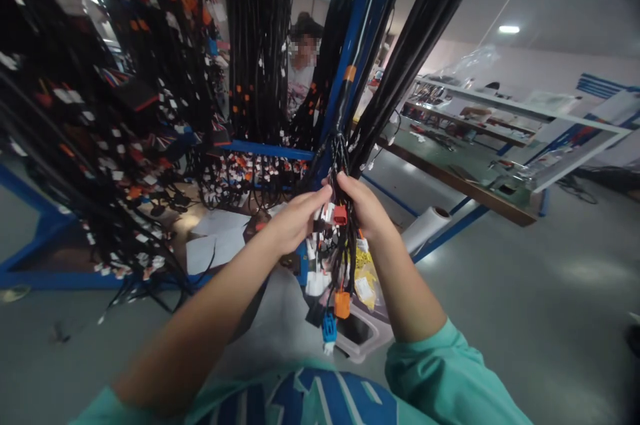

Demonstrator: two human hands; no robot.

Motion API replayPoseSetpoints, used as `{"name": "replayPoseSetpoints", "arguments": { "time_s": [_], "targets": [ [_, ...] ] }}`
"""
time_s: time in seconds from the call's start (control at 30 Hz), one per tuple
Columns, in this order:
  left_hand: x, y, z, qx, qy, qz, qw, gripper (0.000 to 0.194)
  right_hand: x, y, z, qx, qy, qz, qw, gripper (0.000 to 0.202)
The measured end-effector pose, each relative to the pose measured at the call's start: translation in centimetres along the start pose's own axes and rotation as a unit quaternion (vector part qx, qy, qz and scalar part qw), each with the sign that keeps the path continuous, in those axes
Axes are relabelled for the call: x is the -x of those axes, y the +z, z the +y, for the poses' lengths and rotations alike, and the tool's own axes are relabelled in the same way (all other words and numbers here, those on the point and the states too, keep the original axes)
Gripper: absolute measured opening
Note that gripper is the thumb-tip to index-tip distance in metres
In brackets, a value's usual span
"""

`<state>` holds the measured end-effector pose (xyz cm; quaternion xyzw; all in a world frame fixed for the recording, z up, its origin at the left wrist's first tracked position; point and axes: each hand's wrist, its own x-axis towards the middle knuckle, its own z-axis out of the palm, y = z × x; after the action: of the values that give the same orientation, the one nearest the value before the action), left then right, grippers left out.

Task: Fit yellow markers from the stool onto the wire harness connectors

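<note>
A black wire harness hangs down in front of me beside a blue post, its many thin branches ending in connectors. My left hand is closed round the branches from the left side, thumb on top. From the right, my right hand grips the same bunch, its thumb close to the left one. Between the hands shows a red connector. Lower down dangle an orange connector and a blue connector. The fingers behind the bunch are mostly hidden.
Many black harnesses hang on the blue rack at left and centre. White papers lie on its lower shelf. A workbench and a white roll are at right. A person is behind the rack.
</note>
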<state>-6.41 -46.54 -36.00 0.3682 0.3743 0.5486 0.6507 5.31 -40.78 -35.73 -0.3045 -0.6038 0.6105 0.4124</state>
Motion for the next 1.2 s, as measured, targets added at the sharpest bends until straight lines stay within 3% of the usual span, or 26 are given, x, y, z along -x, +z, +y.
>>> {"name": "replayPoseSetpoints", "arguments": {
  "time_s": [0.07, 0.13, 0.27, 0.33, 0.4, 0.5, 0.57, 0.67, 0.77, 0.83, 0.93, 1.1, 1.2],
  "targets": [
    [-1.9, 0.1, -0.1, 0.064, -0.085, -0.068, 0.992, 0.034, 0.0, -0.1, 0.3, -0.010, 0.027, -0.013, 0.999, 0.053],
    [-3.2, 0.5, -0.1, 0.126, -0.117, -0.092, 0.981, 0.041, 0.2, -0.3, 0.7, 0.010, 0.025, -0.019, 0.999, 0.062],
    [-4.1, 1.5, -0.3, 0.195, -0.125, -0.105, 0.967, 0.040, 1.1, -1.0, 1.4, 0.146, -0.094, 0.048, 0.984, 0.063],
    [-4.0, 2.0, -0.4, 0.190, -0.130, -0.104, 0.968, 0.038, 1.7, -1.6, 1.6, 0.264, -0.163, 0.094, 0.946, 0.058],
    [-3.9, 2.4, -0.3, 0.176, -0.131, -0.093, 0.971, 0.033, 2.3, -2.2, 1.7, 0.373, -0.213, 0.160, 0.889, 0.051],
    [-3.9, 2.9, 0.0, 0.150, -0.151, -0.090, 0.973, 0.027, 3.6, -2.7, 1.2, 0.451, -0.286, 0.258, 0.805, 0.037],
    [-4.0, 3.1, 0.2, 0.131, -0.161, -0.086, 0.974, 0.027, 4.7, -2.7, 0.6, 0.492, -0.330, 0.213, 0.777, 0.028],
    [-4.2, 3.4, 0.4, 0.104, -0.147, -0.046, 0.983, 0.020, 5.8, -2.3, -0.2, 0.584, -0.330, 0.084, 0.737, 0.017],
    [-4.2, 3.6, 0.6, 0.085, -0.145, -0.015, 0.986, 0.018, 6.2, -2.1, -0.7, 0.639, -0.300, 0.056, 0.706, 0.016],
    [-4.0, 3.7, 0.8, 0.080, -0.153, -0.009, 0.985, 0.020, 6.1, -2.2, -0.8, 0.639, -0.286, 0.039, 0.712, 0.016],
    [-3.8, 3.6, 1.0, 0.070, -0.150, -0.007, 0.986, 0.020, 5.9, -2.6, -0.7, 0.600, -0.279, 0.035, 0.749, 0.015],
    [-3.8, 2.8, 1.0, 0.103, -0.172, -0.067, 0.978, 0.027, 5.2, -3.1, -0.4, 0.373, -0.260, 0.062, 0.889, 0.012],
    [-3.8, 2.2, 0.6, 0.124, -0.183, -0.068, 0.973, 0.031, 4.9, -3.0, -0.1, 0.259, -0.226, 0.092, 0.935, 0.019]
  ]
}}
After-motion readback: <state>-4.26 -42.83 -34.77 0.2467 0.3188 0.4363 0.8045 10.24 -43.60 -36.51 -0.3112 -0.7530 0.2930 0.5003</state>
